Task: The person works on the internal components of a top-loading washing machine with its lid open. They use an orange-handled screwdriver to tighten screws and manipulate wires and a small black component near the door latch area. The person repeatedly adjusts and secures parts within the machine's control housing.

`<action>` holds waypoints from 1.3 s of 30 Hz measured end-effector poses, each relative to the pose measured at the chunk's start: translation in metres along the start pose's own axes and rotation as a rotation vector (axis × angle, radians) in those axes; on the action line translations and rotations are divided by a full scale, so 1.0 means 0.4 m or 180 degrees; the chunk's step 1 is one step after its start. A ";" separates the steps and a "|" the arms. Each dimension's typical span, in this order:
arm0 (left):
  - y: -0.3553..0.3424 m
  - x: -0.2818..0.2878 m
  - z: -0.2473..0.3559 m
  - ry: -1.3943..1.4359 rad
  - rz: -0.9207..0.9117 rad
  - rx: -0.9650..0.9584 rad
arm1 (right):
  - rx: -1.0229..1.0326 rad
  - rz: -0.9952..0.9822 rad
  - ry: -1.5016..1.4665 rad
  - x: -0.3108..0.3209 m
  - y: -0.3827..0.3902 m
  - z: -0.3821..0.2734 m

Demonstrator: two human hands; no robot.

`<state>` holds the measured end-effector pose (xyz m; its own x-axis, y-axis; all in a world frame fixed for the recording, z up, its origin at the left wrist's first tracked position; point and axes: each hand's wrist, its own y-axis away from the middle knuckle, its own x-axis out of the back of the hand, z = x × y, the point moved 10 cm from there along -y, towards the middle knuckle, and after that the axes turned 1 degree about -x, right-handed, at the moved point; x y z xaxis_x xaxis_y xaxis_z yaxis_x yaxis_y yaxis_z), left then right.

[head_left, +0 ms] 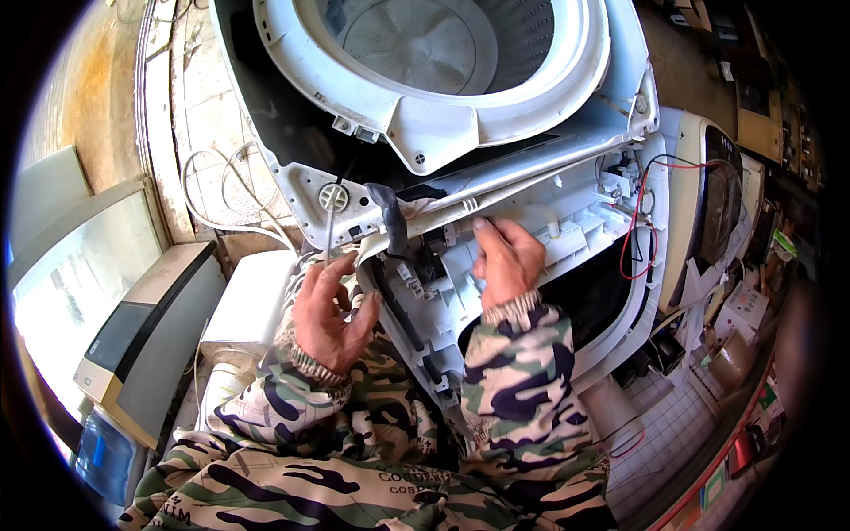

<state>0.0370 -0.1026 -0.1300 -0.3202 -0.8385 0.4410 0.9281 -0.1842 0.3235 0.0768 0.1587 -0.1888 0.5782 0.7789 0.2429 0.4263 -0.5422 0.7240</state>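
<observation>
A top-loading washing machine [482,128] stands before me with its tub and drum [416,44] exposed. Its white top cover [575,234] leans toward me, underside showing, with wiring and small parts inside. My left hand [332,319] is in front of the machine's near left corner, fingers half curled and thumb apart. Just above its fingertips a thin metal rod [330,230] hangs from a round white plastic seat [333,196]. Over the cover's underside, my right hand [509,265] has thumb and index finger pressed together; whatever they pinch is hidden. Close by lies a pale plastic tube [551,221].
Red and black wires [633,221] loop from the cover's right end. A dark wrapped cable bundle [388,217] crosses between cabinet and cover. Appliances stand at left [155,327] and right [704,203]. A pale hose [199,208] lies on the floor at left.
</observation>
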 end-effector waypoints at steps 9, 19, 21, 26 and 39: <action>0.131 -0.147 0.099 0.2436 -0.2033 0.1587 | 0.2182 -0.0901 0.0746 0.036 0.404 -0.105; 0.136 -0.232 0.116 0.2742 -0.1220 0.1904 | 0.1384 -0.0378 0.0582 0.126 0.464 0.027; 0.120 -0.250 0.133 0.2897 -0.1159 0.1677 | 0.0820 -0.0869 0.0204 0.099 0.500 0.106; 0.092 -0.249 0.161 0.2445 -0.1302 0.1006 | 0.0813 0.0160 0.0403 0.211 0.543 0.079; -0.066 -0.277 0.154 -0.1714 -0.1296 -0.0915 | 0.2190 0.0744 0.1889 0.252 0.447 -0.183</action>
<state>0.0362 0.0269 -0.1357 -0.6306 -0.3203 0.7069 0.7053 -0.6167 0.3498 0.1604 0.1632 0.0125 0.3324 0.5571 0.7610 0.7715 -0.6248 0.1204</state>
